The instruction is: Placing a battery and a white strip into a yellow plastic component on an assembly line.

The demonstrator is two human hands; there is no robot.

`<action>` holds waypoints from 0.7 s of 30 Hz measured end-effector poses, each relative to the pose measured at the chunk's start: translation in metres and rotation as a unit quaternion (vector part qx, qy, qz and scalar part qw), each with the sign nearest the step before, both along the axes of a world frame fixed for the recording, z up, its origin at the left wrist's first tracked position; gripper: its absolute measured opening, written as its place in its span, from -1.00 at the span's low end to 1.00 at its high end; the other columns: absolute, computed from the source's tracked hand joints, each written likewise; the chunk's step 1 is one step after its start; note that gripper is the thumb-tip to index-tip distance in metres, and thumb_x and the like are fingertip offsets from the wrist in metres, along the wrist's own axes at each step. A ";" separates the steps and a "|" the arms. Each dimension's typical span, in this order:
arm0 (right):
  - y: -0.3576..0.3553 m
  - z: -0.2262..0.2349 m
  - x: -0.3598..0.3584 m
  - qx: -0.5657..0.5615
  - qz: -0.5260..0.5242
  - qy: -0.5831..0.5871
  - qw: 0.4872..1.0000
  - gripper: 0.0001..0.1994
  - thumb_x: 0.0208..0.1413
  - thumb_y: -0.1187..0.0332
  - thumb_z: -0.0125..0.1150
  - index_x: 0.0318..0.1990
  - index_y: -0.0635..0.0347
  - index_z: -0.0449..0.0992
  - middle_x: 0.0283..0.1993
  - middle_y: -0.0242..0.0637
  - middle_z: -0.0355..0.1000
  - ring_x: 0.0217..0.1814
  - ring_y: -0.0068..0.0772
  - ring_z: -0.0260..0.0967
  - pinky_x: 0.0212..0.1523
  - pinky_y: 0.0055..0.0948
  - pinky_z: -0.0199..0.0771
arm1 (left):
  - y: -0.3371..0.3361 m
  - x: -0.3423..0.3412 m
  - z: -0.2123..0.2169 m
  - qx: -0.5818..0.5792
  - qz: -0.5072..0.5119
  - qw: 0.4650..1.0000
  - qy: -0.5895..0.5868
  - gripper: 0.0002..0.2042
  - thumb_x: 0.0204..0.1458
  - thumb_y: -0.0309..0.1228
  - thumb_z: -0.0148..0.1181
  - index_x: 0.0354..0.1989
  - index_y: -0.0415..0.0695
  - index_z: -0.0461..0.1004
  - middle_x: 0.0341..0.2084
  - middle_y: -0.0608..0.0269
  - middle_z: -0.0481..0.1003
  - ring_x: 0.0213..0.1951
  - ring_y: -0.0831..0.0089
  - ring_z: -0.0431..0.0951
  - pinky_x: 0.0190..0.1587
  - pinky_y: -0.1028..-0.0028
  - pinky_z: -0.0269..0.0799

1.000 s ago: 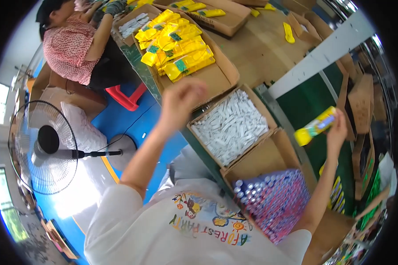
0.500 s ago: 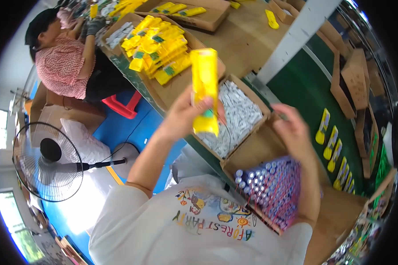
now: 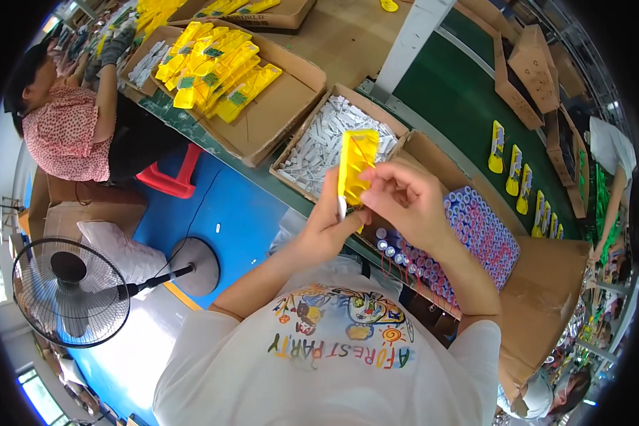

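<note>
Before my chest, my left hand (image 3: pixel 325 221) is closed round a yellow plastic shell (image 3: pixel 353 165), held upright with its hollow, ribbed side turned to the right. A thin wire shows at its upper part, and a small white part (image 3: pixel 342 207) sits at its lower edge by my fingers. My right hand (image 3: pixel 413 204) is at the shell's open side, thumb and fingers pinched together. Whatever those fingertips hold is too small to make out. Behind the shell, a cardboard box of small white plastic pieces (image 3: pixel 319 138) stands on the table.
Yellow shells with green circuit boards (image 3: pixel 213 64) fill a carton (image 3: pixel 291 82) at the far left. Purple-pink cylinders with silvery ends (image 3: pixel 479 234) stand packed at right. Yellow pieces (image 3: pixel 513 170) lie along a green belt (image 3: pixel 447 113). A metal post (image 3: pixel 408 46), fan (image 3: pixel 71 291) and co-worker (image 3: pixel 67 131) are near.
The yellow shell has come down closer to my chest, its hollow side now showing. My right hand has moved left from beside the carton to the shell. The view has shifted.
</note>
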State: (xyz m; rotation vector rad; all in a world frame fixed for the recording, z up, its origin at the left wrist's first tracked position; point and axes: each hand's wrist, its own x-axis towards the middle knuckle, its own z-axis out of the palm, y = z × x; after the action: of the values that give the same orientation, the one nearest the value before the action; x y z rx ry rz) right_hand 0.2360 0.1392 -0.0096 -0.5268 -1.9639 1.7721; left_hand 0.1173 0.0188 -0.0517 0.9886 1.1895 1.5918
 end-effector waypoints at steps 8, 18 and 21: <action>-0.028 -0.011 0.006 0.170 -0.139 -0.046 0.975 -0.87 -0.05 0.51 0.35 -0.39 0.20 0.47 -0.54 -0.49 0.34 -0.62 -0.76 0.26 -0.64 -0.73 0.19 | 0.001 0.003 -0.013 -0.021 -0.018 0.982 -0.186 -0.51 0.23 -0.27 -0.17 0.28 -0.19 -0.03 0.01 0.19 0.30 0.01 0.48 0.32 0.08 0.45 0.24; -0.039 -0.022 0.007 0.436 -0.133 0.002 0.890 -0.83 -0.16 0.57 0.35 -0.39 0.24 0.47 -0.51 -0.29 0.37 -0.60 -0.42 0.36 -0.63 -0.50 0.29 | 0.002 0.009 -0.013 -0.049 0.006 0.985 -0.167 -0.64 0.24 -0.30 -0.21 0.16 -0.15 0.08 -0.12 0.19 0.36 -0.11 0.49 0.39 -0.05 0.50 0.32; -0.037 -0.024 0.018 0.431 -0.140 -0.028 0.891 -0.82 -0.13 0.49 0.37 -0.34 0.22 0.50 -0.47 -0.24 0.40 -0.52 -0.24 0.38 -0.57 -0.42 0.33 | 0.006 0.007 -0.008 -0.079 0.002 0.984 -0.158 -0.69 0.21 -0.44 -0.16 0.11 -0.14 0.08 -0.19 0.17 0.36 -0.24 0.50 0.41 -0.18 0.51 0.36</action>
State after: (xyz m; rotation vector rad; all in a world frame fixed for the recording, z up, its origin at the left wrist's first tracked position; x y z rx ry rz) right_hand 0.2535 0.1022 -0.0339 -0.4987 -2.3041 0.5941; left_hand 0.1239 0.0246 -0.0598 0.6061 1.0761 1.5620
